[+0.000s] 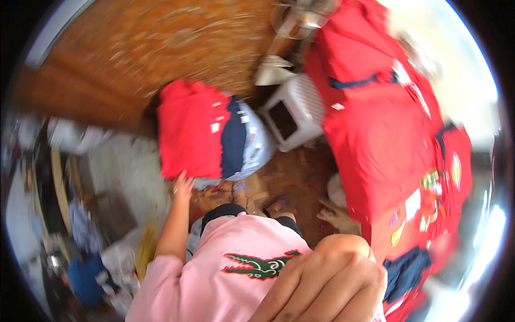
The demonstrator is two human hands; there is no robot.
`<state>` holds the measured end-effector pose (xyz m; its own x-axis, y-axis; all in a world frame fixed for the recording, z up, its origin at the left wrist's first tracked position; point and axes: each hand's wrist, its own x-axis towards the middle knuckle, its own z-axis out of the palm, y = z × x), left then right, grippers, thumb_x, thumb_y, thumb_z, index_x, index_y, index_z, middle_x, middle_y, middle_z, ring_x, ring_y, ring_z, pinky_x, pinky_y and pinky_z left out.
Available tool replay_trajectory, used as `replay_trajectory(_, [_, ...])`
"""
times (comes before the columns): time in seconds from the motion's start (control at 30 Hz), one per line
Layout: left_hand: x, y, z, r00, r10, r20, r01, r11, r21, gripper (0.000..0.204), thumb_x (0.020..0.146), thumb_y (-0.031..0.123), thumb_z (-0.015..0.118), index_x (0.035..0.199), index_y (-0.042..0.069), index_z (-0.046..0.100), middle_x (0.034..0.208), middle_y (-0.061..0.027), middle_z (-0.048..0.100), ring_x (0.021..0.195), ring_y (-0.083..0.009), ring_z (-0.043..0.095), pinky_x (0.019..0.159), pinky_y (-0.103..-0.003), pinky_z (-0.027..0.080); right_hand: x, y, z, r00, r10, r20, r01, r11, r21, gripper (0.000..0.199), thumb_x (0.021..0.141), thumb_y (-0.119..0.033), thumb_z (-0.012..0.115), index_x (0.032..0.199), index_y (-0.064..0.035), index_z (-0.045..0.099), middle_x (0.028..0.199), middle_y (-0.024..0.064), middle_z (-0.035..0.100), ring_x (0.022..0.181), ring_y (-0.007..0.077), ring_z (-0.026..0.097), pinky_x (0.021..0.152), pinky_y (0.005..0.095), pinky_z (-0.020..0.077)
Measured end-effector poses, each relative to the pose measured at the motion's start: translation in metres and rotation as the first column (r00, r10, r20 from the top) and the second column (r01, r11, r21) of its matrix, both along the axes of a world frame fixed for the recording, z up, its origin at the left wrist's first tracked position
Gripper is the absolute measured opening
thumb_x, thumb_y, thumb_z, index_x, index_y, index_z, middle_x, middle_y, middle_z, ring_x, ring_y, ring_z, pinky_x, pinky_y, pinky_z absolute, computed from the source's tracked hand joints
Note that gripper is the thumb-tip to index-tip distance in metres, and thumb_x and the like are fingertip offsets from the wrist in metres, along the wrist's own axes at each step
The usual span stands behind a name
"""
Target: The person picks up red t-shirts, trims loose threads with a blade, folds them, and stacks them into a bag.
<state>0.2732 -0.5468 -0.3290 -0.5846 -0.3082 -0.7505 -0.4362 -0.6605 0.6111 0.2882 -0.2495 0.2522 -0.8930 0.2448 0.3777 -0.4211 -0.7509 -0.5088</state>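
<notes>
Ahead of me, left of the middle, stands a stack of folded red cloth (190, 131) with white tags along its right edge. Dark navy cloth (233, 139) and a light blue bundle (256, 147) show beside it. My left hand (183, 184) reaches to the stack's near left corner; its fingers are stretched out and touch the red cloth without gripping it. Very close in front of me, my right hand (330, 276) is raised with its fingers curled in. Its knuckles face up, and whatever the fingers may hold is hidden.
A large heap of red cloth (381, 139) covers the right side, with dark garments (405, 271) at its near end. A white plastic stool (295, 110) stands between heap and stack. Beyond is a carved wooden panel (177, 37). Mixed bags and cloth (123, 263) lie at lower left.
</notes>
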Motion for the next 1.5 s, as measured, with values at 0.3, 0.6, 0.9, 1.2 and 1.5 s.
replay_trajectory(0.3, [0.005,0.106,-0.010,0.718,-0.595,0.362,0.601,0.792,0.111,0.015,0.095,0.030,0.069,0.095,0.017,0.063,0.086,0.0053,0.068,0.089,-0.0157,0.070,0.082,-0.034,0.055,0.063,0.312,-0.170,0.591,-0.587,0.553,0.187,0.767,0.614,0.020,0.101,-0.016,0.062,0.097,0.0011,0.072,0.091,0.0132,0.077,0.081,0.0174,0.073,0.074,0.0285,0.0537])
replay_trajectory(0.6, [-0.198,0.419,0.095,0.446,-0.873,-0.196,0.804,0.487,-0.342,0.030,0.098,0.031,0.071,0.120,0.012,0.065,0.106,-0.0013,0.074,0.090,-0.0096,0.068,0.075,-0.024,0.050,0.257,0.519,-0.310,-0.077,-0.716,0.693,0.391,0.618,0.682,0.023,0.098,-0.018,0.069,0.113,-0.0007,0.072,0.097,0.0085,0.075,0.084,0.0147,0.072,0.067,0.0245,0.0517])
replay_trajectory(0.9, [-0.290,0.651,0.216,0.000,-0.976,-0.219,0.496,0.190,-0.847,0.022,0.102,0.019,0.063,0.117,0.007,0.074,0.112,-0.0029,0.076,0.099,-0.0118,0.068,0.084,-0.025,0.050,0.141,0.617,-0.374,-0.074,-0.741,0.668,0.328,0.614,0.718,0.036,0.094,-0.019,0.075,0.122,0.0025,0.070,0.092,0.0066,0.072,0.072,0.0119,0.066,0.058,0.0243,0.0516])
replay_trajectory(1.2, [-0.345,0.731,0.220,-0.009,-0.997,0.080,0.221,-0.080,-0.972,0.032,0.093,0.023,0.069,0.118,0.003,0.072,0.116,-0.0219,0.072,0.110,-0.0359,0.068,0.097,-0.042,0.052,0.129,0.623,-0.374,-0.160,-0.732,0.662,0.418,0.557,0.717,0.017,0.092,-0.017,0.077,0.098,-0.0091,0.064,0.077,-0.0027,0.061,0.063,0.0071,0.056,0.054,0.0239,0.0465])
replay_trajectory(1.5, [-0.373,0.795,0.207,-0.148,-0.982,0.118,0.163,-0.142,-0.976,0.033,0.084,0.032,0.081,0.100,0.003,0.076,0.101,-0.0173,0.070,0.092,-0.0316,0.068,0.082,-0.040,0.055,0.099,0.581,-0.296,0.235,-0.508,0.829,0.875,0.482,0.047,0.013,0.100,-0.002,0.062,0.112,-0.0039,0.065,0.106,0.0066,0.073,0.105,0.0158,0.069,0.097,0.0307,0.0537])
